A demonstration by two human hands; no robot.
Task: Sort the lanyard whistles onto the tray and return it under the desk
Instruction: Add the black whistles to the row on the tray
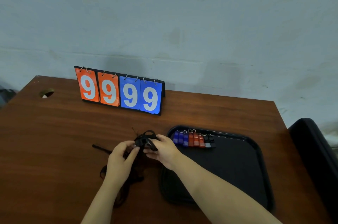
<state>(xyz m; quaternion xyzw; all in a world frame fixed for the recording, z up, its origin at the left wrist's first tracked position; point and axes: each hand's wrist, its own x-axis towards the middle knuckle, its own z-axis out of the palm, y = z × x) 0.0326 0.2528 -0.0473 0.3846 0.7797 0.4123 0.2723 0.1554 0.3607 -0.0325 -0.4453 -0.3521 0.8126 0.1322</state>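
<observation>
A small black whistle (pixel 140 141) with tangled black cord is pinched between the fingers of the left hand (pixel 122 158) and the right hand (pixel 161 148), both closed on it just above the tabletop (pixel 54 141). More slack cord (pixel 126 187) is trailed across the wood-grain surface below the left wrist. Just right, a glossy black rounded tray (pixel 237 165) is seen, carrying a row of blue, red and black whistles (pixel 193 139) with metal rings at its far left corner.

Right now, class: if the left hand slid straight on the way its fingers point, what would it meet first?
Probably the black whistle pinched between the left hand and right hand; beyond it, the scoreboard, though depth is unclear.
</observation>
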